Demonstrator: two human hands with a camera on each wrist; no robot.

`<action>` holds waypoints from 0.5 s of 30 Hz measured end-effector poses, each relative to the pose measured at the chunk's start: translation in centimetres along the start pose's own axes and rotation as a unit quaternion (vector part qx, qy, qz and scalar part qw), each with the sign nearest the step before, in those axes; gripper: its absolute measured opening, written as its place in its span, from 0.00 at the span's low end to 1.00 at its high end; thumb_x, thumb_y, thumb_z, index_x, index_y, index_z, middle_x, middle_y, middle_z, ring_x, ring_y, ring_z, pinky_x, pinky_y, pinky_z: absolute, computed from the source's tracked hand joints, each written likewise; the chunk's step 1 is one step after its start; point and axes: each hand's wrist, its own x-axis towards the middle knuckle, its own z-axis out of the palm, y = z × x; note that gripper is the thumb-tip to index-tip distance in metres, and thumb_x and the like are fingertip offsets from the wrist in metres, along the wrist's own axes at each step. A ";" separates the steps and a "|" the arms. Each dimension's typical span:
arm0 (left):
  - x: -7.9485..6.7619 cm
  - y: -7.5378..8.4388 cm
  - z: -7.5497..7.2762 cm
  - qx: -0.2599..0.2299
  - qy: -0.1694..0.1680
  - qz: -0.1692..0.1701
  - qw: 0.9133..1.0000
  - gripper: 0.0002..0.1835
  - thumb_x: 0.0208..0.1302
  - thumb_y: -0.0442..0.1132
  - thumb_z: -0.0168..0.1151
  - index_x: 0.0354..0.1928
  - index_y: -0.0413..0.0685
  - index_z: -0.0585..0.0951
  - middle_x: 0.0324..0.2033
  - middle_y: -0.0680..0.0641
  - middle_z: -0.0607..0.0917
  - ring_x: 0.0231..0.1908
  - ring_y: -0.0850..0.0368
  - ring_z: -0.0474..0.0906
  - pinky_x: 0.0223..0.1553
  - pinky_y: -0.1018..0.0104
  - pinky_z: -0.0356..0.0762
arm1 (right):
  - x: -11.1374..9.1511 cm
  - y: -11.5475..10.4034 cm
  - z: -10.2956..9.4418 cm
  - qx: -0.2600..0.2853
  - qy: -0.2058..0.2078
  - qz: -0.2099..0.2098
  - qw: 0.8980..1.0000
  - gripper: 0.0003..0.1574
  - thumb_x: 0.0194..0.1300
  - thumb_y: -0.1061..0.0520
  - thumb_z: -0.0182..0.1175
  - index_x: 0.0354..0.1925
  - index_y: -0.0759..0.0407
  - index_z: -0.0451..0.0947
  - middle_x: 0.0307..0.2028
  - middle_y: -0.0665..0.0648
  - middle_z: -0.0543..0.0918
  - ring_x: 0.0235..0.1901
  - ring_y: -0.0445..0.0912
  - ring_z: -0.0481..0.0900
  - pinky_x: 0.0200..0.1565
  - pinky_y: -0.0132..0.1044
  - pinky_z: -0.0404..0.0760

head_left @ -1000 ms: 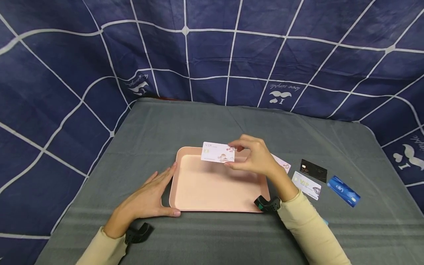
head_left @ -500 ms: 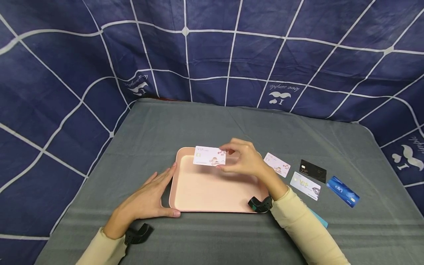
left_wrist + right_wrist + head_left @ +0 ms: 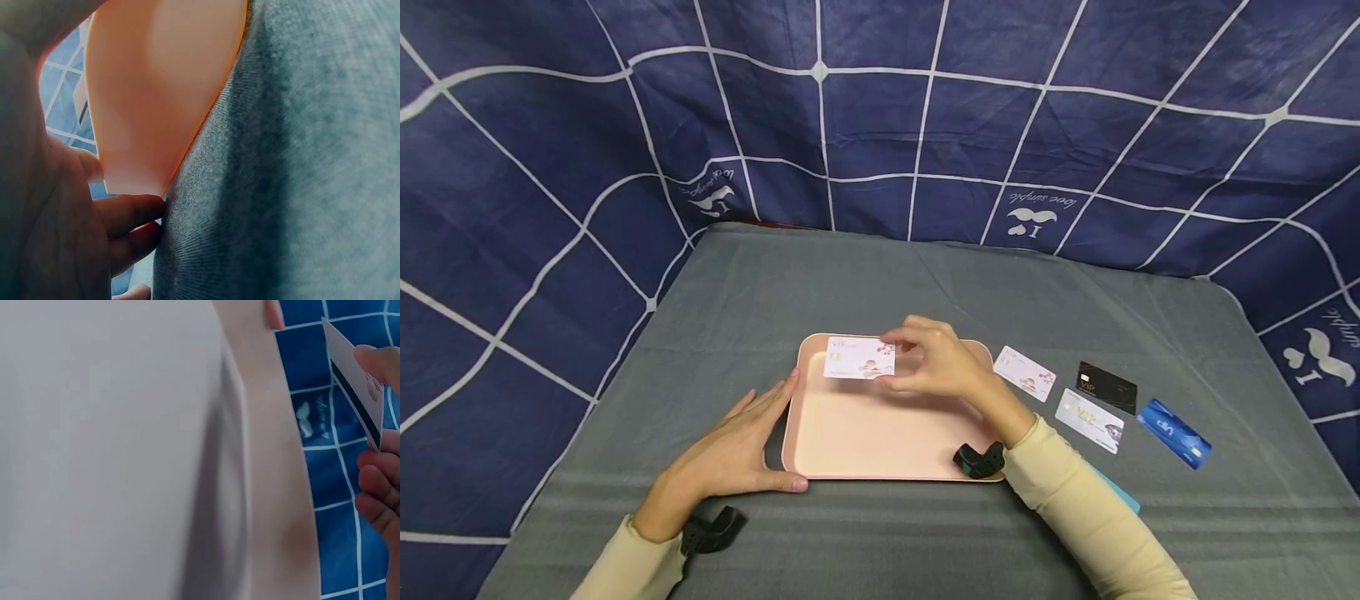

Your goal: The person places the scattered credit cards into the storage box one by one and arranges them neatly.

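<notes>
Navy fabric [image 3: 880, 117] with white grid lines and upside-down moustache prints hangs behind and along both sides of a table draped in a gray cloth [image 3: 880, 279]. At the center, a person's right hand [image 3: 936, 358] pinches a white VIP card with pink blossoms [image 3: 852, 358] by its right end, between thumb and fingers. The card is held above the far left part of a shallow pink tray [image 3: 880, 442], its printed face toward the head camera. From the right wrist, its back shows a dark stripe [image 3: 356, 403] along the lower edge.

The person's left hand [image 3: 733, 454] is spread wide and grips nothing: its extended fingers touch the tray's left side, and the thumb lies at the near left corner.

Beyond the tray's right side, more cards lie on the cloth. Nearest is a second pink-blossom card [image 3: 1024, 373]; next come a black VIP card [image 3: 1107, 387] and, just below it, a white card with gold VIP lettering [image 3: 1090, 421]. Farthest right is a deep blue VIP card [image 3: 1175, 433]. A light blue card [image 3: 1122, 492] is mostly hidden by the cream right sleeve [image 3: 1093, 517]. Each wrist carries a black device, one at the left wrist [image 3: 713, 531] and one at the right [image 3: 979, 461].
</notes>
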 end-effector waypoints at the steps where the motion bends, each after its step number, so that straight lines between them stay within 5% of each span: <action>1: 0.0 0.0 0.0 0.001 0.001 0.000 1.000 0.72 0.43 0.74 0.70 0.78 0.42 0.43 0.75 0.40 0.54 0.72 0.40 0.56 0.68 0.35 0.48 | 0.0 0.0 0.1 -0.001 -0.006 0.002 1.000 0.29 0.41 0.51 0.82 0.42 0.62 0.86 0.27 0.51 0.77 0.29 0.42 0.75 0.29 0.32 0.72; 15: -0.1 0.0 0.0 -0.008 -0.004 -0.007 1.000 0.72 0.43 0.74 0.70 0.79 0.44 0.42 0.75 0.39 0.55 0.72 0.40 0.56 0.68 0.34 0.48 | -0.1 0.5 2.2 -0.027 -0.041 0.017 0.999 0.31 0.44 0.45 0.79 0.42 0.62 0.86 0.27 0.51 0.78 0.25 0.43 0.73 0.27 0.29 0.71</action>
